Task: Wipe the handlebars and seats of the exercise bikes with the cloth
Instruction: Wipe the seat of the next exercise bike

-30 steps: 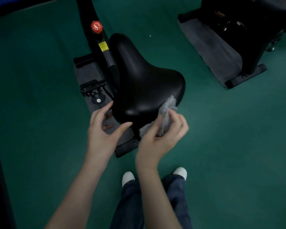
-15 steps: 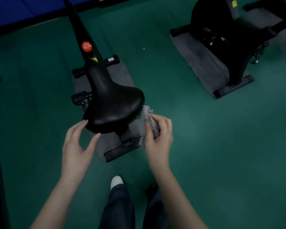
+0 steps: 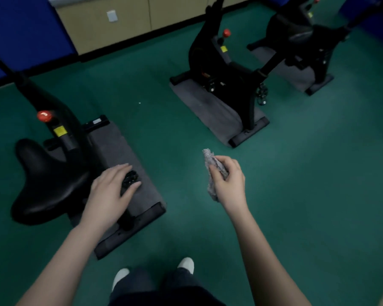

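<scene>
Head view: the seat lies at 9 o'clock, on the nearest bike. Just right of it the left hand hangs with straight, relaxed fingers over the grey mat; whether it touches the seat cannot be told. Near centre the right hand curls round the crumpled grey cloth, well apart from the seat. A second bike stands at 12 o'clock and a third bike at 1 o'clock on the green floor.

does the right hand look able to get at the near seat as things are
Probably yes, with a sideways reach: the right hand, gripping the cloth, is over open floor, apart from the seat. The left hand lies between them and would need passing.
</scene>
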Demonstrator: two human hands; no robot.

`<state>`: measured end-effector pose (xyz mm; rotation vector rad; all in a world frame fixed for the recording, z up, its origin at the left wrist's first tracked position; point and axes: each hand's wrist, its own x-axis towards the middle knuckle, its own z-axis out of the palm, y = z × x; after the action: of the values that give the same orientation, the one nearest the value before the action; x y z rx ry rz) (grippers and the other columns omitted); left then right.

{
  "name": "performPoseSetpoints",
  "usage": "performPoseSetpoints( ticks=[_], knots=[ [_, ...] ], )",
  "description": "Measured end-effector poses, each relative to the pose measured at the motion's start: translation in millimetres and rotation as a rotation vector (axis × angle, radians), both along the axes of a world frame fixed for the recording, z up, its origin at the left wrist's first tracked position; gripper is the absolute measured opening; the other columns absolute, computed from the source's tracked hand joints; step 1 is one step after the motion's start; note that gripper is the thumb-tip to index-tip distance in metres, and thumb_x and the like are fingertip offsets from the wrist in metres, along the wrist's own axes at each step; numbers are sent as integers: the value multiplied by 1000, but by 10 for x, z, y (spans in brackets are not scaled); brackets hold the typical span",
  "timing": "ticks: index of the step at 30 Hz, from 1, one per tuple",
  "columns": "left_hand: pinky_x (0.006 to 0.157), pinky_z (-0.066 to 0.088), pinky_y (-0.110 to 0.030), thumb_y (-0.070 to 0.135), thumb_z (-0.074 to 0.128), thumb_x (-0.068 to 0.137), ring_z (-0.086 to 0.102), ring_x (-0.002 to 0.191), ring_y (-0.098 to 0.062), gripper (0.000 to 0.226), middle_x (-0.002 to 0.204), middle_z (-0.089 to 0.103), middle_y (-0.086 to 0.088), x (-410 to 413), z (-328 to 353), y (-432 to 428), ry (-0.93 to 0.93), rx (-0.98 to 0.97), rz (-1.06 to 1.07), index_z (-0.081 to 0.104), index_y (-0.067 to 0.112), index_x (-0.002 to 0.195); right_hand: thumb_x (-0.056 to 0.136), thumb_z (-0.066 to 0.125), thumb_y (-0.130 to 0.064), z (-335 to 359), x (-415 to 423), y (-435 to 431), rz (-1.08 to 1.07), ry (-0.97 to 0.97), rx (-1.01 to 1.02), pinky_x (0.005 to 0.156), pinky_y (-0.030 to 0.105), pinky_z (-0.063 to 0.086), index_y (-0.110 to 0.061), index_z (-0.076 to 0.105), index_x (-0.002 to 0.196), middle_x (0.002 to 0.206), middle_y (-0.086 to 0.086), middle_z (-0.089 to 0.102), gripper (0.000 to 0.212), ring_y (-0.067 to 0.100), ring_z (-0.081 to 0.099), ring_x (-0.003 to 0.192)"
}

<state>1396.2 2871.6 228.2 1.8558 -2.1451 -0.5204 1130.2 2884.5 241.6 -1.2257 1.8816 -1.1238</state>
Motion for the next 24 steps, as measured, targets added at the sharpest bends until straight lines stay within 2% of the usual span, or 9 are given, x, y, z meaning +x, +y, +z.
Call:
performPoseSetpoints(
  ticks=[2, 7, 14, 19, 24],
  knots=[
    [113, 29, -44, 42, 54, 92, 39, 135, -25, 55, 143, 48, -5, -378, 28, -137, -39, 39, -86, 48, 12, 138, 89, 62, -12, 58, -304, 21, -21, 18, 23, 78, 12, 33, -14, 66, 104, 102, 2, 57, 16, 14, 54, 96],
    [114, 18, -38, 51, 45, 94, 26, 142, -18, 61, 153, 34, 1, -1194, 74, -477, -87, 73, -257, 36, 19, 146, 88, 62, -13, 171, -910, -5, -82, 51, 61, 75, 12, 29, -15, 66, 104, 101, 1, 56, 16, 13, 51, 93],
    [115, 16, -37, 53, 40, 96, 20, 144, -16, 64, 156, 27, 1, -2136, 37, -1131, -119, 95, -440, 29, 18, 148, 88, 63, -13, 204, -1591, -236, -183, 106, 91, 71, 13, 28, -14, 67, 102, 97, 3, 55, 14, 13, 49, 90],
    [116, 11, -35, 52, 38, 97, 13, 146, -16, 62, 157, 23, 0, -2722, -28, -1780, -145, 124, -522, 27, 18, 149, 87, 64, -17, 209, -2114, -765, -240, 179, 163, 69, 16, 28, -15, 68, 97, 95, 5, 56, 10, 16, 50, 88],
    [116, 14, -34, 51, 37, 98, 18, 145, -17, 61, 156, 27, -1, -3096, -55, -2351, -224, 139, -619, 28, 18, 148, 88, 64, -22, 202, -2446, -1304, -244, 182, 242, 70, 18, 30, -17, 67, 98, 98, 7, 57, 11, 16, 50, 89]
  ],
)
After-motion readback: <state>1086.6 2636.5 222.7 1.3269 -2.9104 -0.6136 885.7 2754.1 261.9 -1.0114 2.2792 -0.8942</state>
